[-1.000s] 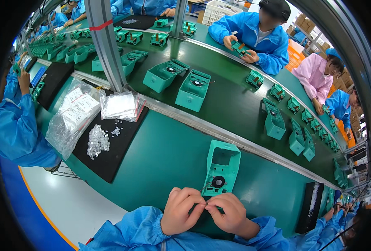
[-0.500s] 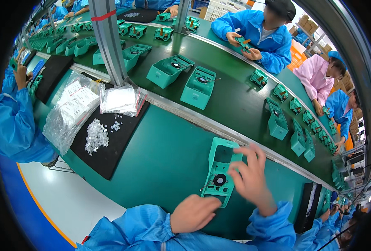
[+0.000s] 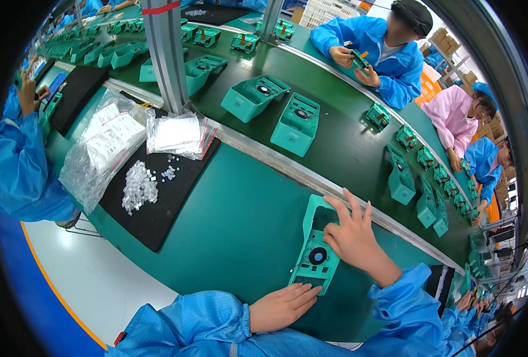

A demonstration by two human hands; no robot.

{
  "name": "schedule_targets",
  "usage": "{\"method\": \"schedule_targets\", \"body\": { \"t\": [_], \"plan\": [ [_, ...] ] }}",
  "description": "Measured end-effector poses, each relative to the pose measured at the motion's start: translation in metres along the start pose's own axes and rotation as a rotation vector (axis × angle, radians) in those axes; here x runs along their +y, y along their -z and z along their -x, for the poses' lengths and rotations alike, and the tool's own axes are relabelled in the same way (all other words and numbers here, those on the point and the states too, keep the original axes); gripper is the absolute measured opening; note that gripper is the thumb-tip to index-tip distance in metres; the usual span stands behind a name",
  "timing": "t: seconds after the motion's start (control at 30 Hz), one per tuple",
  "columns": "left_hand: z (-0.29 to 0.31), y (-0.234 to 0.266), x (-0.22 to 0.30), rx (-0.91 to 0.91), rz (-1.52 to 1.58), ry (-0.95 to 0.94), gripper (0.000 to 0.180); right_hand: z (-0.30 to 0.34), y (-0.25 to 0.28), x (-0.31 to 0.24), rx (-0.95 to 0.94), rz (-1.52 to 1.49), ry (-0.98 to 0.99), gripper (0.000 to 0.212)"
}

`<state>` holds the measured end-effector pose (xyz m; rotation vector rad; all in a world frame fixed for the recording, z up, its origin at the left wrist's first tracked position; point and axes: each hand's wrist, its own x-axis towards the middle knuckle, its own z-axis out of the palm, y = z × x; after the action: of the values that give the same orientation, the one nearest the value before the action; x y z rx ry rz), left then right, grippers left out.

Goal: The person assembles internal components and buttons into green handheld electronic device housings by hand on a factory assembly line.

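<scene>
A green plastic housing [image 3: 307, 229] lies on the table in front of me, tilted a little to the right. A round black speaker-like disc [image 3: 318, 256] with a bluish centre sits in its lower half, with thin wires at its left. My left hand [image 3: 283, 307] rests flat with fingers stretched out, their tips at the housing's near end. Over the housing's right side hangs my right hand [image 3: 359, 241], fingers spread, the thumb and forefinger at its upper right part. Whether those fingertips press on it I cannot tell.
At left, a black mat [image 3: 157, 223] bears a pile of small clear pieces [image 3: 139, 187] and plastic bags [image 3: 106, 143]. Beyond a metal rail [image 3: 276, 162], a green conveyor [image 3: 228, 143] carries several housings [image 3: 297, 125] and circuit assemblies [image 3: 378, 116]. A metal post [image 3: 166, 59] stands there. Co-workers sit around.
My left hand has flattened out and shifted slightly right along the housing's near end. My right hand has spread its fingers more, and its blur is gone. The view has shifted slightly.
</scene>
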<state>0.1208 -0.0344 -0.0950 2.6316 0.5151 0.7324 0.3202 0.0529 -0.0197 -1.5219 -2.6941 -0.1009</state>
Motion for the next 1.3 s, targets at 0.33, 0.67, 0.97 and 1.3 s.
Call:
{"method": "schedule_targets", "body": {
  "t": [0.33,0.67,0.97,1.3],
  "plan": [
    [0.0,-0.006,0.002,-0.037,0.037,-0.002,0.032,0.0,0.001,-0.003,-0.005,0.023,-0.048,0.014],
    [0.005,-0.006,0.002,0.033,0.108,-0.006,0.035,-0.01,0.002,-0.008,-0.02,-0.037,-0.117,0.023],
    [0.041,0.104,-0.054,0.569,-0.262,0.485,0.025,-0.001,0.007,-0.005,0.034,-0.171,-0.198,0.039],
    [0.064,0.159,-0.139,0.617,-0.751,0.912,0.016,-0.022,0.009,-0.021,0.056,-0.221,-0.168,0.051]
  ]
}}
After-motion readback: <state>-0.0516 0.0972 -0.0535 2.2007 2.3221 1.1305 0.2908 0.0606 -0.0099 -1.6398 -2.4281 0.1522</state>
